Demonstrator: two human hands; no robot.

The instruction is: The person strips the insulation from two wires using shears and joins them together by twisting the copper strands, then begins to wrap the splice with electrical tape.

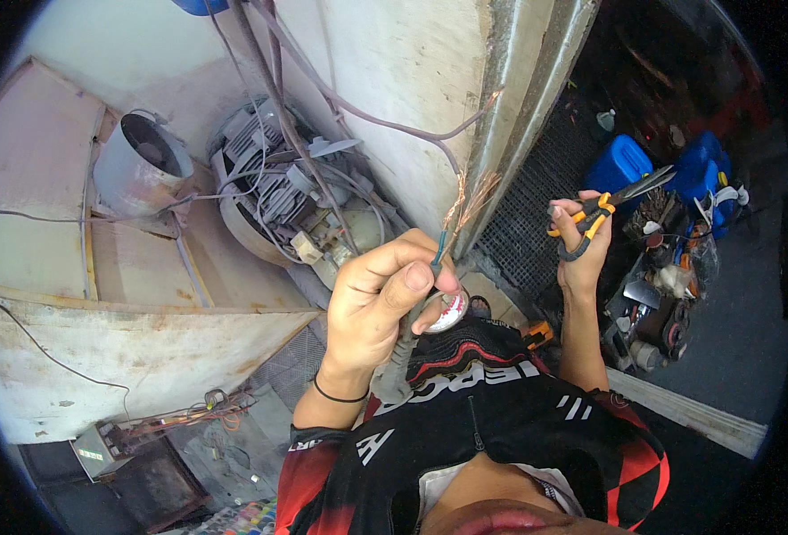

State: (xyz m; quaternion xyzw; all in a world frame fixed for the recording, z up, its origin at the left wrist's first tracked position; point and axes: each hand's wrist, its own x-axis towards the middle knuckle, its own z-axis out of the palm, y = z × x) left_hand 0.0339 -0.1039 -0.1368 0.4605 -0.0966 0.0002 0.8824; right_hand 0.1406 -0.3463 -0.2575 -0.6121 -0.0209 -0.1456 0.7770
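Observation:
My left hand (385, 299) is closed around a thick grey cable (399, 361), pinching it near its top. Out of that end comes a green wire (441, 247), with bare copper strands (479, 198) fanned above the fingertips. Against the lower fingers of the same hand sits a round white and red thing (447, 314), perhaps a tape roll, partly hidden. My right hand (583, 241) grips scissors (597, 214) with yellow and black handles. Their dark blades point up and to the right, away from the cable.
Dark cables (358, 109) hang in front of the pale wall, one ending in bare copper. A motor (269, 169) and a metal duct (144, 156) stand at left. Blue jugs (621, 169) and loose clutter (657, 285) lie at right. An open electrical box (100, 450) is at lower left.

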